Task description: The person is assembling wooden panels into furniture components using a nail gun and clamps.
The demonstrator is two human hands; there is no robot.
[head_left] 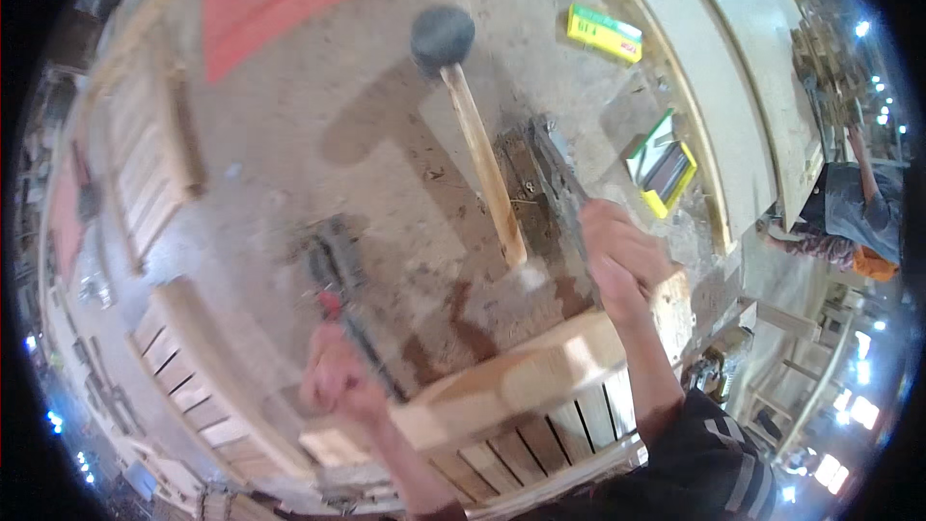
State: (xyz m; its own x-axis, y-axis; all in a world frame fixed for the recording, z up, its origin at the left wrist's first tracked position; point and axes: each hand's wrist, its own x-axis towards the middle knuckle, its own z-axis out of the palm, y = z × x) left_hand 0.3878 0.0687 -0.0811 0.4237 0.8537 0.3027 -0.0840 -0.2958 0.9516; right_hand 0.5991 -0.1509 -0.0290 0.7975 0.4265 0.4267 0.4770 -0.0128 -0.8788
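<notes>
My left hand (345,374) is closed around a tool with a dark, forked-looking head (333,256) and a red part near my fingers; motion smears its exact kind. In my right hand (622,249) is a long dark metal tool (558,164), pointing away from me, also too blurred to name. A mallet (477,145) with a black head and wooden handle is between the two tools. Close below both hands runs a thick wooden rail (526,376) of a slatted wooden frame (521,449).
A yellow-green box (605,33) lies at the far right, with an open yellow box (666,169) of dark strips nearer. Slatted panels (149,169) stand at left, a red sheet (260,0) lies far off, and boards (714,68) line the right. Another person (858,207) is at far right.
</notes>
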